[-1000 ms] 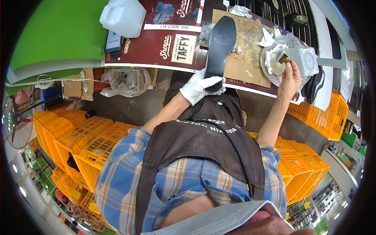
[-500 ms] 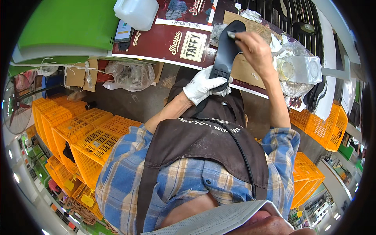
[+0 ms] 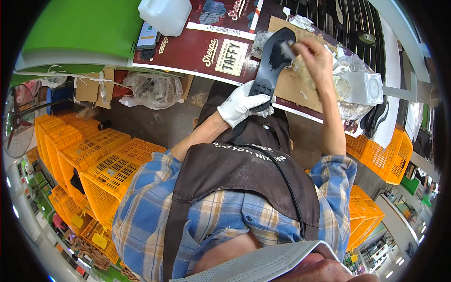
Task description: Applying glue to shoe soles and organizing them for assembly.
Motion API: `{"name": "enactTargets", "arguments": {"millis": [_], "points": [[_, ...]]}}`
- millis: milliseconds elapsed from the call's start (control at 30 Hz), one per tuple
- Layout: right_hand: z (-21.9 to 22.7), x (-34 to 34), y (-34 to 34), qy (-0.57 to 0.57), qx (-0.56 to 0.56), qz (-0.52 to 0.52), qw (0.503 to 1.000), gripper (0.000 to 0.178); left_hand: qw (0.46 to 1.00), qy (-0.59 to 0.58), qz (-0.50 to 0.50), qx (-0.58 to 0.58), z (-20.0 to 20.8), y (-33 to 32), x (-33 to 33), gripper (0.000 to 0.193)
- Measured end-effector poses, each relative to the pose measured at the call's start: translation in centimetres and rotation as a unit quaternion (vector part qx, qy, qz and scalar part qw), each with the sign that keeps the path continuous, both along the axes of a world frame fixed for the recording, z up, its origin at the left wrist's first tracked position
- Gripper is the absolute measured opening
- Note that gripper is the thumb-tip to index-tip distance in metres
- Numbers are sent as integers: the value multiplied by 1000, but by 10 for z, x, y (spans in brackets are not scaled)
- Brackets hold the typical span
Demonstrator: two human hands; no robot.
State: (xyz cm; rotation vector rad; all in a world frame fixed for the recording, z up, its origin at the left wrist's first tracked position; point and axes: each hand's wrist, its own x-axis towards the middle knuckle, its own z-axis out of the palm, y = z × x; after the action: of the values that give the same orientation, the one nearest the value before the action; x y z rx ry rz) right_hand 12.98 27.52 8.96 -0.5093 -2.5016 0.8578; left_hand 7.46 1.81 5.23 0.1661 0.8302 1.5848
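Observation:
My left hand [image 3: 242, 104], in a white glove, grips the heel end of a black shoe sole [image 3: 272, 61] and holds it tilted up over the bench. My bare right hand [image 3: 315, 55] holds a small brush [image 3: 287, 48] whose tip touches the upper part of the sole. Under the sole lies a brown cardboard sheet [image 3: 293, 84] smeared with pale glue. A clear glue container [image 3: 359, 88] sits just right of my right hand.
A dark red printed board [image 3: 197, 47] covers the bench, with a white plastic jug [image 3: 165, 15] and a phone [image 3: 147, 35] on it. Orange crates [image 3: 101, 164] are stacked at the left and at the right [image 3: 383, 150]. More black soles [image 3: 376, 120] lie by the container.
My right hand came away from the glue container at the right and carried the brush leftward onto the sole. My left hand has raised the sole slightly.

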Motion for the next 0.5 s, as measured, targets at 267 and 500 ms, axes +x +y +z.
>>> {"name": "enactTargets", "arguments": {"millis": [267,500], "points": [[-5,-23,35,-27,-15,33,999,24,1000,-5,12,-10,-1,-7,-3,34],[-5,-48,56,-65,-24,101,993,24,997,-58,42,8,2,-17,-7,37]]}}
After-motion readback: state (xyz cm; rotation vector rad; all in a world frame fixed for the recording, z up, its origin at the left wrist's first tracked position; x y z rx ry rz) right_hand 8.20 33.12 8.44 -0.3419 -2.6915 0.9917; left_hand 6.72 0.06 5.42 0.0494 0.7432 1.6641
